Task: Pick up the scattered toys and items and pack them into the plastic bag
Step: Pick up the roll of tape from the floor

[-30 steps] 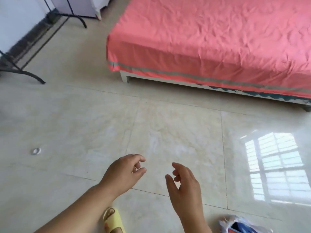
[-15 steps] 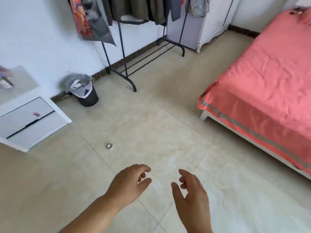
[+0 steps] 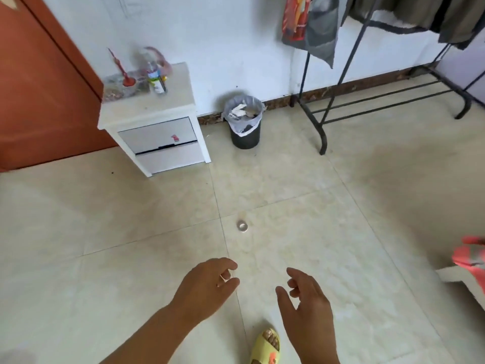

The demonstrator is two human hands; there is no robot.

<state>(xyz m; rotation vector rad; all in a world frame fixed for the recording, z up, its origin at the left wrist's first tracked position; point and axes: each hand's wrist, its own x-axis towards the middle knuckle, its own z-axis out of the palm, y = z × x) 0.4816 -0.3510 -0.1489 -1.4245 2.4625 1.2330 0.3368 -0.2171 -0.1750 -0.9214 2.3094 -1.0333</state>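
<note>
both hands, left hand (image 3: 207, 287) and right hand (image 3: 305, 300), hang loosely spread and empty; the small ring (image 3: 243, 225) on the floor (image 3: 315, 232) looks light and stiff, best pinched by its rim.

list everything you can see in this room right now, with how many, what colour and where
ring-shaped item: one, whitish, on the floor ahead of the hands
nightstand: one, white, by the wall at left, small clutter on top
door: one, reddish brown, far left
bin: one, black with pale liner, against the wall
clothes rack: one, black, right of the bin, garments hanging
bed corner: one, coral cover, right edge
slipper: one, yellow, on a foot at bottom
left hand: open, empty
right hand: open, empty
</note>
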